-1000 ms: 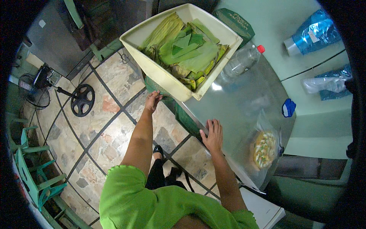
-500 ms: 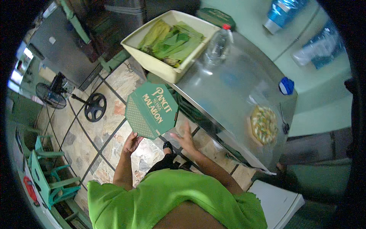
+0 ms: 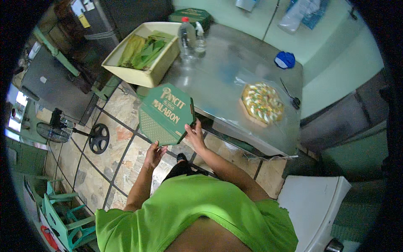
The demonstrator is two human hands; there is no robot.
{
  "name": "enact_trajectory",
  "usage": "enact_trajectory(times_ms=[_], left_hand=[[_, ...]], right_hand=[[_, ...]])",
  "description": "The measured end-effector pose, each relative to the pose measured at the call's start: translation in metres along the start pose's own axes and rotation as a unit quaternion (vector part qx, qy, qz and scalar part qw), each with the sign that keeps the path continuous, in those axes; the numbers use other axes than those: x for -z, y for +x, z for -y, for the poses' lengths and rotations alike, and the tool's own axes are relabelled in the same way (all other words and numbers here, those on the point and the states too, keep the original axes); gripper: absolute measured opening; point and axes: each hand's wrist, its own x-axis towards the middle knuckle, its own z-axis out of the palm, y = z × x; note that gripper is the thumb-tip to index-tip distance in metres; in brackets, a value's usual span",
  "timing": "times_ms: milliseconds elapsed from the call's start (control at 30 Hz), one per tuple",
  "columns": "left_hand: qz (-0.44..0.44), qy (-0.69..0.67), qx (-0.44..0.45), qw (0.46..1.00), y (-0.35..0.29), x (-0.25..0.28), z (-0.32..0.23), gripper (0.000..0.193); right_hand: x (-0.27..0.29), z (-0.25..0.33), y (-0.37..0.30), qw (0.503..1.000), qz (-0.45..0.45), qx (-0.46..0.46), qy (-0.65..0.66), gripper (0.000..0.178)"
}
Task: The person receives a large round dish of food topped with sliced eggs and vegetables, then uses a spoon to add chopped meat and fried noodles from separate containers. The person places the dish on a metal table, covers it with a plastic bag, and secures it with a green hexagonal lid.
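A green octagonal food box (image 3: 161, 119) with pale lettering on its lid is held up in front of me, left of the steel table. My left hand (image 3: 155, 154) grips its near edge, thumb on top and fingers partly hidden below. Closed on the box's right corner is my right hand (image 3: 195, 133). On the table, to the right of the box, a noodle dish (image 3: 262, 104) topped with egg slices and bits of green and orange lies on a clear plastic sheet. Beside it rest black-handled scissors (image 3: 294, 99).
The steel table (image 3: 226, 54) holds a cream tub (image 3: 157, 77) of green leaves (image 3: 145, 50), a red-capped bottle (image 3: 187, 35), a spray bottle (image 3: 200, 40), another green box (image 3: 191, 16) and a blue-white bundle (image 3: 285, 60). A fan (image 3: 54, 128) stands left; a white appliance (image 3: 308, 201) is near right.
My right hand, apart from the box with fingers spread before, now grips its right side. My left hand still holds the near edge. The view has turned toward the right.
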Motion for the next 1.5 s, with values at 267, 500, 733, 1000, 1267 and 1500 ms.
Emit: enact_trajectory(times_ms=[267,500,733,1000,1267,1500], left_hand=[[-0.011,0.128,-0.009,0.992,0.026,-0.102,-0.022,0.061],[0.184,-0.219,-0.152,0.946,0.122,-0.217,-0.082,0.061],[0.132,0.08,-0.208,0.966,0.261,-0.397,-0.063,0.069],[0.258,0.555,-0.189,0.768,0.338,-0.516,0.066,0.066],[0.195,0.676,-0.206,0.68,0.339,-0.525,0.118,0.062],[0.132,0.699,-0.228,0.665,0.328,-0.533,0.131,0.059]], right_hand=[[0.034,0.104,0.005,0.966,0.085,0.185,-0.16,0.068],[0.101,0.2,0.009,0.556,0.211,0.567,-0.57,0.068],[0.188,0.253,0.072,0.885,-0.109,0.346,-0.292,0.056],[0.434,0.245,0.146,0.83,-0.424,0.016,-0.361,0.059],[0.53,0.167,0.162,0.883,-0.368,-0.042,-0.288,0.058],[0.543,0.157,0.16,0.893,-0.345,-0.032,-0.286,0.057]])
